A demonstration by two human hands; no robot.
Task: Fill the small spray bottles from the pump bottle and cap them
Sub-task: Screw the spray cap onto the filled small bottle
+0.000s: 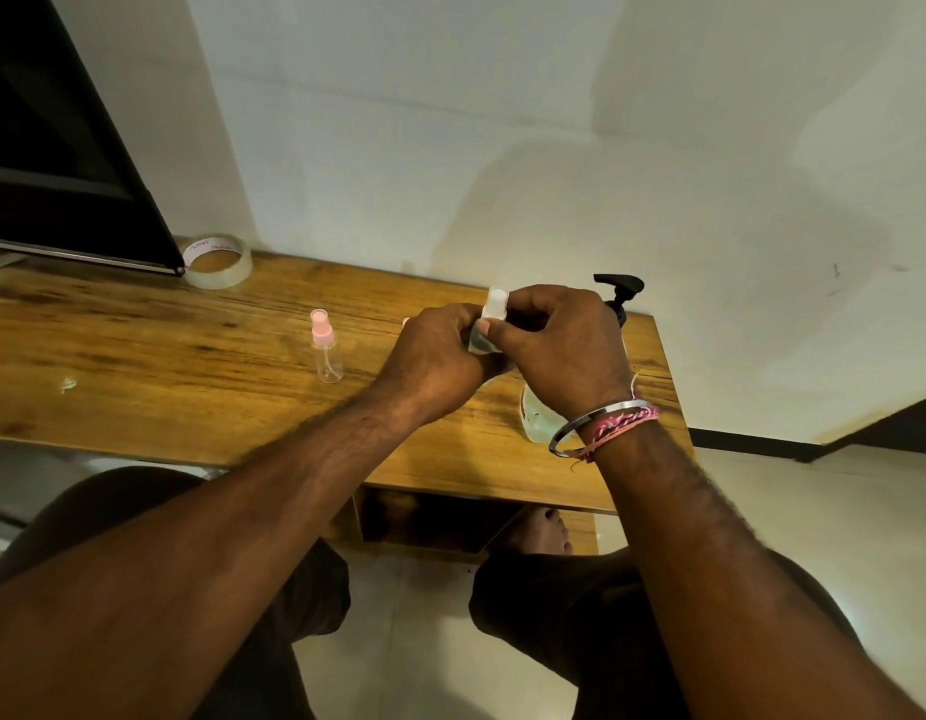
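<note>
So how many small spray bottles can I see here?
2: one spray bottle stands alone on the table; one bottle is held in both hands. Others may be hidden behind them.

The small bottle sits buried between both hands — only its pale cap and a sliver of body show. The right hand covers most of the pump bottle, nozzle poking out. A pink speck peeks past the left hand — too little to identify. The dark screen runs off the frame's left edge.

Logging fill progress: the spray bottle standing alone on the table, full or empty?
Looks empty: the spray bottle stands upright, its clear body showing wood grain, no visible liquid.
</note>
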